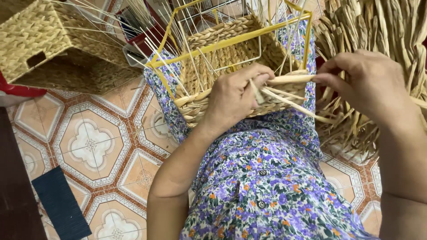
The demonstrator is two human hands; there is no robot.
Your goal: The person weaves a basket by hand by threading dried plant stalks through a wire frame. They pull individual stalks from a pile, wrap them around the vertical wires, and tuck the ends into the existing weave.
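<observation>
While the half-woven basket on its yellow wire frame rests on the lap over the floral dress, the left hand presses closed against its rim, fingers curled around pale straw strands, and the right hand pinches a flat strand taut beside the dried-fibre bundle.

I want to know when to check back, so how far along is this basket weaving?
The lower wall of the basket is woven. The left hand presses the rim while the right hand pulls a strand. Bare stakes above the weave remain unwoven.
</observation>
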